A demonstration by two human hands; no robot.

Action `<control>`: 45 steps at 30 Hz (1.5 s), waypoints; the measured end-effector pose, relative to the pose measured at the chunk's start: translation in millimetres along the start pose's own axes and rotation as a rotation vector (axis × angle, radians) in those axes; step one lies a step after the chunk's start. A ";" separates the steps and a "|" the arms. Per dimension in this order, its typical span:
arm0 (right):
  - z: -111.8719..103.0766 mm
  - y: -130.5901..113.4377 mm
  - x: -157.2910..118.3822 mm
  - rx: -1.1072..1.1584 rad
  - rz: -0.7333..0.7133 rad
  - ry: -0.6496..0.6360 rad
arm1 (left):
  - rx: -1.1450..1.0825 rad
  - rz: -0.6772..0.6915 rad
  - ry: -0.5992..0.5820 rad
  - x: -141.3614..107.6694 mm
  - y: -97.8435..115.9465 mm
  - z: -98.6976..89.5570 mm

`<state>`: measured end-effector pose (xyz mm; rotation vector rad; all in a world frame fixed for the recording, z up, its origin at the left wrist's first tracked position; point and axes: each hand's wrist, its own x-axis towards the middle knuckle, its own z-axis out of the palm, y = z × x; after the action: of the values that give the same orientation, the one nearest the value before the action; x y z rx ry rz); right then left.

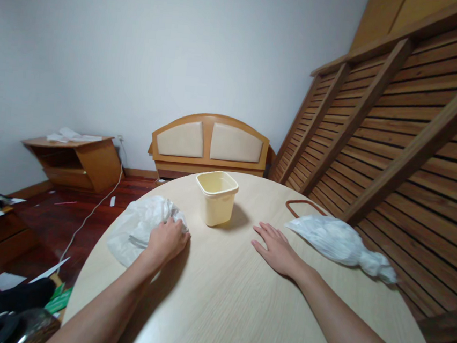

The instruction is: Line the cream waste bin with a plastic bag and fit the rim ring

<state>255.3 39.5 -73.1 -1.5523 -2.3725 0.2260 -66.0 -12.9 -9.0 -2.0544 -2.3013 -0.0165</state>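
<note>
A round pale wooden table spreads out in front of me. My left hand is closed on the edge of a crumpled translucent plastic bag at the table's left. My right hand lies on the tabletop with its fingers apart, holding nothing. Between and beyond my hands stands an upright, open, cream square bin; neither hand touches it. To the right of my right hand lies a white plastic bag, bunched and narrow at its near end.
Behind the white bag is a reddish-brown loop. A wooden headboard stands at the wall, and a slatted wooden frame leans at the right. A low cabinet, a white cable and papers are at the left.
</note>
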 end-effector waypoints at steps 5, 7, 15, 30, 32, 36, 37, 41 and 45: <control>-1.2 0.7 -2.1 0.009 -0.031 0.004 | 0.001 0.133 -0.035 -24.5 32.8 -8.8; -3.9 -3.5 -4.2 0.026 -0.087 0.012 | -0.013 0.249 -0.032 -35.3 43.9 -12.0; -35.8 -40.3 -18.8 0.252 -0.363 -0.027 | -0.344 0.915 -0.030 -46.2 51.3 -18.5; -49.3 -60.4 -29.5 0.267 -0.423 -0.112 | -0.371 0.873 0.172 -27.3 40.1 -17.7; -50.1 -56.1 -28.5 0.251 -0.399 -0.102 | -0.436 0.791 0.278 -25.3 37.9 -17.9; -52.8 -39.3 -26.6 0.169 -0.333 -0.083 | -0.624 0.592 0.430 -22.7 31.4 -20.0; -54.0 -34.8 -26.3 0.150 -0.316 -0.075 | -0.679 0.546 0.445 -22.2 29.9 -20.0; -61.0 -20.6 -24.7 0.136 -0.242 0.002 | -0.825 0.379 0.440 -21.2 27.2 -17.7; -70.1 -15.1 -22.5 0.203 -0.149 0.113 | -0.820 0.392 0.452 -22.5 27.7 -19.6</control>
<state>273.7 10.6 -6.2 -1.2579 -2.2848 0.3265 -35.3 -33.0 8.6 -2.4144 -1.7110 -1.4392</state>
